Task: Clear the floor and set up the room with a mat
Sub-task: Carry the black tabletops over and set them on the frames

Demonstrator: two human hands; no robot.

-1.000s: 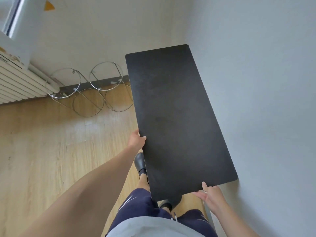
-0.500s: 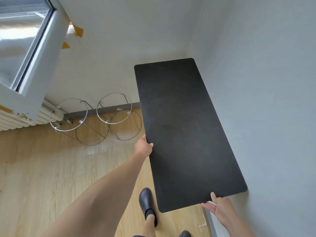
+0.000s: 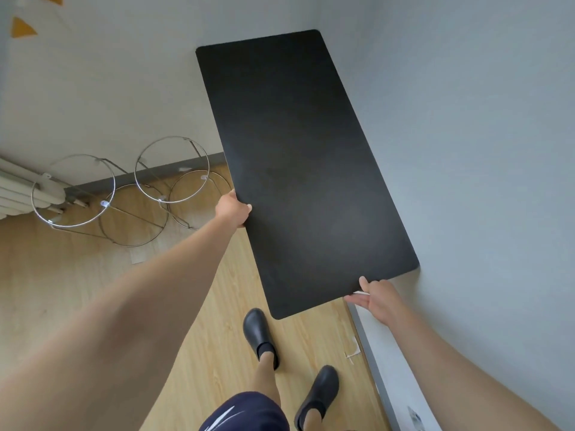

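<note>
A long black rectangular board (image 3: 305, 169) with rounded corners is held up off the floor, close to the grey wall on the right. My left hand (image 3: 233, 209) grips its left long edge about midway, thumb on the top face. My right hand (image 3: 375, 295) holds the near right corner, thumb on top and fingers beneath. The board's far end points into the room's corner. No mat is in view.
Two wire ring frames (image 3: 124, 194) lie on the wooden floor (image 3: 77, 290) by the back wall's skirting. A radiator (image 3: 18, 194) is at the left. A grey skirting (image 3: 382, 362) runs along the right wall. My black shoes (image 3: 258, 334) stand below the board.
The board has stayed in both hands' grip and moved further toward the corner and right wall. I have stepped forward, and the view has tilted down from the window.
</note>
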